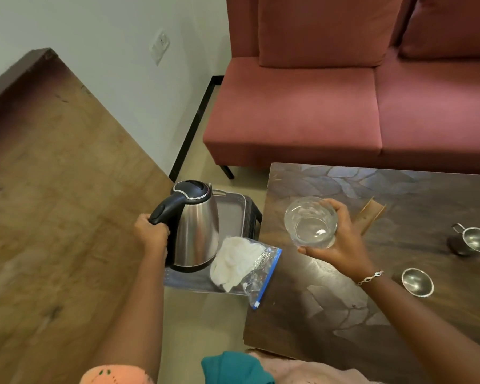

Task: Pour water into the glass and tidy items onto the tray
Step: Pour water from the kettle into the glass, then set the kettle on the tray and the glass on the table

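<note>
My left hand (151,235) grips the black handle of a steel electric kettle (196,231), which stands upright over the near end of a grey tray (232,210) on a low dark stool. My right hand (341,239) holds a clear glass (311,221) with some water in it, above the left part of the dark coffee table (344,309). A zip bag with white cloth and foil (247,267) lies on the tray's near right corner and hangs over its edge.
On the table's right side stand a small steel strainer cup (477,241) and a steel bowl (417,282). A wooden holder (370,214) lies behind the glass. A wooden desk (53,203) fills the left. A pink sofa (344,106) stands behind.
</note>
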Tool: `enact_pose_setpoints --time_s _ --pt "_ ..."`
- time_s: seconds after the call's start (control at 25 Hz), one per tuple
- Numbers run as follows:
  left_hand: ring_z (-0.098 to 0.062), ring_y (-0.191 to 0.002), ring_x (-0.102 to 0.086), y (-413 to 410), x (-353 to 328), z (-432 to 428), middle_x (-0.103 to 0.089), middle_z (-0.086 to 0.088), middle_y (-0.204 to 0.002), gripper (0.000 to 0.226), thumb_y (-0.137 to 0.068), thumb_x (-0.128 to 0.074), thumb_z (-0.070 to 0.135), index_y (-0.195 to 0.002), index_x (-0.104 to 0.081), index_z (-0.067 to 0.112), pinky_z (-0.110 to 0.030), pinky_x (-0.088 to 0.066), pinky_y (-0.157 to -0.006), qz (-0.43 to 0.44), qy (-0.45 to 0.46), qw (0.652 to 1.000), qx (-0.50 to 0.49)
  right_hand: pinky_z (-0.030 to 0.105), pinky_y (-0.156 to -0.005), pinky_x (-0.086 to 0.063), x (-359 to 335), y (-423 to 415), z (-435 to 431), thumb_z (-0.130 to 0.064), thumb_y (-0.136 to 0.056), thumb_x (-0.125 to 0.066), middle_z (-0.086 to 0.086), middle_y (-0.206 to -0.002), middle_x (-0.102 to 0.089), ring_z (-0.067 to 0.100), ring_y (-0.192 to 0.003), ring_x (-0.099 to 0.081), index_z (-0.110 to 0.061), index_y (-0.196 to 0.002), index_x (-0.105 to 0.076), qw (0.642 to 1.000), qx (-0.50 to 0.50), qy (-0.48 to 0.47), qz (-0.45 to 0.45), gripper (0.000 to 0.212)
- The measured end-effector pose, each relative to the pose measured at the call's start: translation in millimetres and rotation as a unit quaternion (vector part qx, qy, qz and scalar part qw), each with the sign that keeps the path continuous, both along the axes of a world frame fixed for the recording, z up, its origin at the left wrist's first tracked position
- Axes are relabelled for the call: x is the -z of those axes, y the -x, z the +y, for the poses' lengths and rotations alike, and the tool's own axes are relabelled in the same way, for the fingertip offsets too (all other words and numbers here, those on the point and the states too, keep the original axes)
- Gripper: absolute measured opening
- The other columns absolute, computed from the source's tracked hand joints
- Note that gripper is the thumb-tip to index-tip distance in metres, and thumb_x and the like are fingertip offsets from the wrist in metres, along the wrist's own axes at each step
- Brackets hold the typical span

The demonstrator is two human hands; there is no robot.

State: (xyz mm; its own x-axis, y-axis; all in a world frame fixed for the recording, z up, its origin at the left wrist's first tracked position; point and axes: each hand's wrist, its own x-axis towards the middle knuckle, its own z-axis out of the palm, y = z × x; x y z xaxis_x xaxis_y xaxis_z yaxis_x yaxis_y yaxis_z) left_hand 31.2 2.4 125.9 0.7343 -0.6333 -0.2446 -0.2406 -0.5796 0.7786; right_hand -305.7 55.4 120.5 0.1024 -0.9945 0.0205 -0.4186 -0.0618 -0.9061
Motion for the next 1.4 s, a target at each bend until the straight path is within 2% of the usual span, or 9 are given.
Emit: enact_pose_setpoints --time_s 0.08,0.16,0.28,0.64,0.76,1.04,1.16,1.28,1.4 --pt "-0.028 -0.067 -0.052 -7.7 21.8 -2.9 -0.056 -0.015 -0.075 0.031 -0.072 -0.049 -0.016 -0.094 -0.053 0.005 -0.033 -0.044 -0.056 -0.024 -0.012 0.999 -0.017 -0.002 -0.082 -0.036 -3.3 -8.1 -0.9 -0.044 -0.046 -0.082 -0.029 -0.115 -0.037 -0.02 -0.105 -0.041 -0.029 -0.121 -0.027 1.0 0.004 -0.002 0.0 0.094" --pt "-0.038 -0.078 -0.061 -18.9 47.6 -6.4 -0.063 -0.023 -0.089 0.028 -0.071 -0.05 -0.009 -0.095 -0.055 0.005 -0.044 -0.053 -0.073 -0.044 -0.031 0.998 -0.028 -0.004 -0.082 -0.035 -5.6 -16.5 -1.2 -0.04 -0.046 -0.086 -0.029 -0.114 -0.037 -0.023 -0.104 -0.04 -0.027 -0.121 -0.028 1.0 0.015 -0.004 -0.004 0.096" --pt "-0.043 -0.096 -0.059 -24.8 76.2 -10.9 -0.063 -0.025 -0.1 0.027 -0.072 -0.05 -0.006 -0.096 -0.056 0.004 -0.051 -0.046 -0.089 -0.091 -0.07 0.993 -0.027 -0.003 -0.083 -0.037 -7.9 -24.0 1.5 -0.037 -0.046 -0.086 -0.028 -0.114 -0.039 -0.023 -0.104 -0.042 -0.025 -0.122 -0.03 1.0 0.025 -0.001 -0.001 0.095" --pt "-0.043 -0.111 -0.047 -25.1 106.6 10.8 -0.058 -0.029 -0.111 0.03 -0.074 -0.058 -0.009 -0.103 -0.054 -0.006 -0.052 -0.036 -0.093 -0.129 -0.075 0.988 -0.042 -0.002 -0.084 -0.037 -9.3 -35.0 12.0 -0.069 -0.04 -0.071 -0.027 -0.118 -0.039 -0.019 -0.109 -0.041 -0.027 -0.123 -0.029 0.999 0.031 -0.011 0.015 0.102" --pt "-0.043 -0.111 -0.046 -28.5 112.1 17.3 -0.058 -0.029 -0.111 0.028 -0.077 -0.062 -0.002 -0.103 -0.054 -0.006 -0.054 -0.036 -0.092 -0.126 -0.067 0.989 -0.032 -0.003 -0.084 -0.036 -9.5 -38.3 9.4 -0.063 -0.041 -0.074 -0.024 -0.118 -0.039 -0.019 -0.109 -0.041 -0.027 -0.123 -0.029 1.0 0.021 -0.014 0.01 0.1" --pt "-0.045 -0.103 -0.055 -47.0 133.9 49.0 -0.061 -0.024 -0.104 0.041 -0.068 -0.072 0.021 -0.102 -0.059 0.002 -0.057 -0.044 -0.084 0.007 -0.088 0.991 -0.101 -0.003 -0.081 -0.039 -11.9 -49.9 5.3 -0.043 -0.046 -0.084 -0.027 -0.115 -0.038 -0.023 -0.105 -0.041 -0.023 -0.123 -0.03 1.0 0.004 -0.008 -0.005 0.097" --pt "-0.045 -0.095 -0.059 -54.5 157.3 53.9 -0.062 -0.026 -0.101 0.037 -0.07 -0.075 0.018 -0.099 -0.06 0.0 -0.049 -0.05 -0.078 0.06 -0.094 0.988 -0.111 -0.003 -0.08 -0.039 -12.2 -53.6 6.2 -0.036 -0.048 -0.087 -0.026 -0.114 -0.038 -0.018 -0.104 -0.045 -0.024 -0.123 -0.029 1.0 0.001 -0.01 -0.006 0.095" --pt "-0.041 -0.097 -0.062 -67.7 193.9 53.4 -0.064 -0.024 -0.104 0.046 -0.066 -0.077 0.018 -0.106 -0.059 0.004 -0.057 -0.051 -0.084 0.139 -0.092 0.975 -0.146 -0.002 -0.08 -0.04 -10.8 -57.7 6.9 -0.035 -0.047 -0.084 -0.026 -0.114 -0.039 -0.017 -0.105 -0.045 -0.025 -0.123 -0.029 1.0 -0.003 -0.014 -0.006 0.094" --pt "-0.036 -0.104 -0.06 -64.6 194.8 53.0 -0.061 -0.019 -0.117 0.055 -0.071 -0.075 0.01 -0.121 -0.053 0.008 -0.053 -0.048 -0.092 0.212 -0.094 0.959 -0.162 -0.003 -0.079 -0.039 -9.9 -61.1 8.8 -0.035 -0.048 -0.086 -0.026 -0.115 -0.038 -0.023 -0.105 -0.041 -0.024 -0.123 -0.029 1.0 -0.008 -0.012 -0.004 0.095"
